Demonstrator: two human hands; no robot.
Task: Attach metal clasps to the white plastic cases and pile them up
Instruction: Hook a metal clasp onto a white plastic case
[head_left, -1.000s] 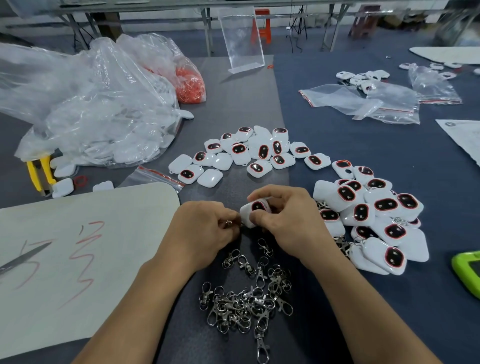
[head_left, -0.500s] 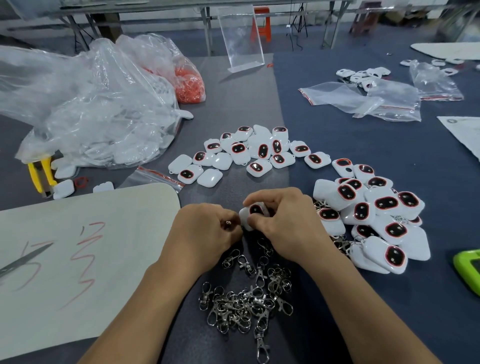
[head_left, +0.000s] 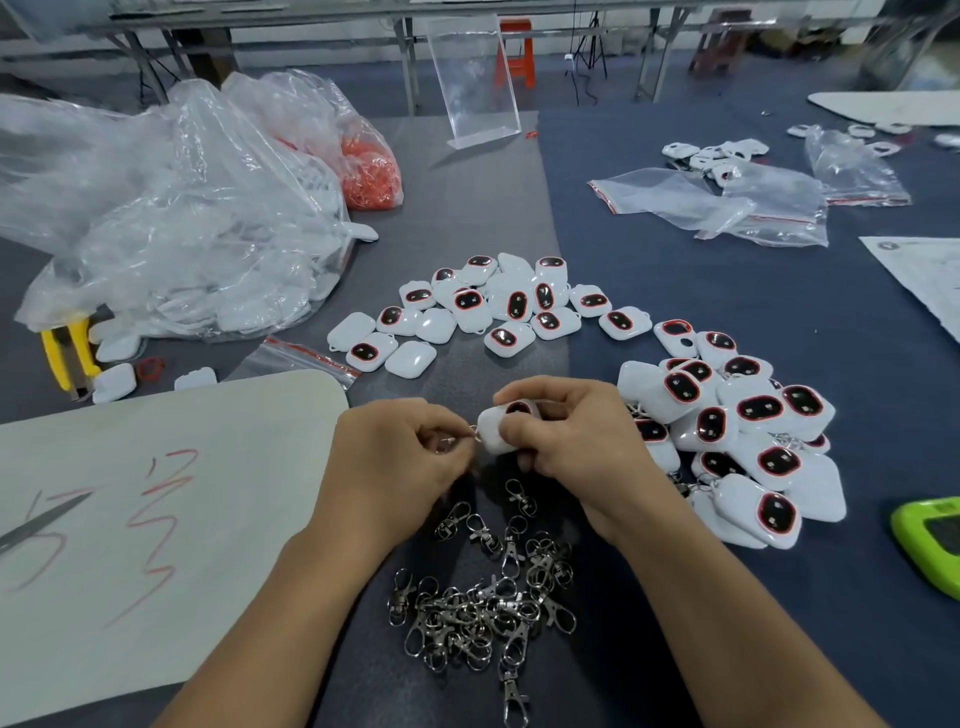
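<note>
Metal clasp (head_left: 470, 435) and white case (head_left: 491, 431) have hardly moved in the last second, held between both hands near the loose clasps (head_left: 483, 603). The left hand (head_left: 397, 457) pinches the clasp, the right hand (head_left: 571, 441) grips the case; I judge the attaching is not finished.
</note>
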